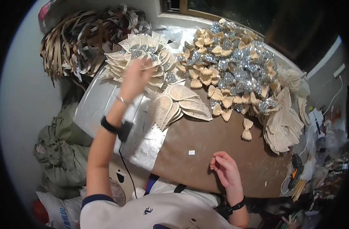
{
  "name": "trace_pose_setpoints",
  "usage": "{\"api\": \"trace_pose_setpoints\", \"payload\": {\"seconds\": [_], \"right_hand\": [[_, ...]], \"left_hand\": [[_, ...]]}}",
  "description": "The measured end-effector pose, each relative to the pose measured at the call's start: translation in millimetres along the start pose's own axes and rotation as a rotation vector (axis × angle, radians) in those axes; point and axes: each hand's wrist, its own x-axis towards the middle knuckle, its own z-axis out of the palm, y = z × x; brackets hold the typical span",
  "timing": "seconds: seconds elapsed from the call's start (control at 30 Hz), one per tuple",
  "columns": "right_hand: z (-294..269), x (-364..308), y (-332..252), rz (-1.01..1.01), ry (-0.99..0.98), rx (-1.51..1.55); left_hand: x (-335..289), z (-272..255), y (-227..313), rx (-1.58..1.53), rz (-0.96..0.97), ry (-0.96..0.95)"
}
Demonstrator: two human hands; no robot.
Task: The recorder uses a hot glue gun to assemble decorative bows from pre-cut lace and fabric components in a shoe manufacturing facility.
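Observation:
My left hand (135, 78) reaches over a layered pile of cream, lace-patterned petal-shaped pieces (124, 61) with silver glitter parts among them. Motion smears its fingers, so their grip cannot be made out. Closer to me, just right of that hand, more cream petal pieces (186, 101) lie fanned in overlapping stacks. My right hand (226, 168) hovers by the table's near edge with its fingers curled in and nothing visible in them. A small white square (191, 152) lies to its left on the brown table cover (205, 139). A single cream bow (247, 129) rests farther off.
A large heap of silver glitter and cream bows (235, 65) fills the far right. Plain cream pieces (283, 126) are stacked beside it. A glue gun (295, 171) with an orange part sits at the right edge. Strips (73, 45) hang at far left; green sacks (63, 141) stand below.

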Motion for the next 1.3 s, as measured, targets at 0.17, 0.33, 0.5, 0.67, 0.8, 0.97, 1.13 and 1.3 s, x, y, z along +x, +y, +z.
{"api": "trace_pose_setpoints", "payload": {"seconds": [0.17, 0.33, 0.5, 0.67, 0.8, 0.97, 1.13, 1.3], "right_hand": [[24.9, 5.5, 18.9, 0.095, -0.097, -0.041], [38.6, -9.0, 28.2, 0.074, -0.15, -0.108], [27.2, -8.0, 29.5, 0.006, -0.174, -0.204], [55.1, 4.0, 2.5, -0.102, -0.228, -0.23], [60.9, -6.8, -7.0, -0.209, -0.113, -0.31], [58.6, -18.7, 1.1, -0.308, -0.077, -0.282], [54.4, -18.0, 3.0, -0.238, -0.043, -0.067], [33.0, -3.6, 3.1, 0.032, -0.024, 0.011]], "left_hand": [[-94.1, 57.2, 22.7, 0.155, 0.096, -0.3], [-125.9, 61.1, 40.2, 0.153, 0.044, -0.219], [-150.2, 23.3, 68.7, -0.15, -0.061, -0.312], [-187.9, -11.6, 113.8, -0.998, -0.562, -0.992], [-212.4, 1.0, 134.3, -0.861, -0.458, -0.937], [-233.6, 22.8, 140.3, -0.652, -0.259, -0.709], [-237.4, 26.4, 142.9, -0.668, -0.266, -0.676], [-237.3, 34.4, 138.8, -0.707, -0.221, -0.657]]}}
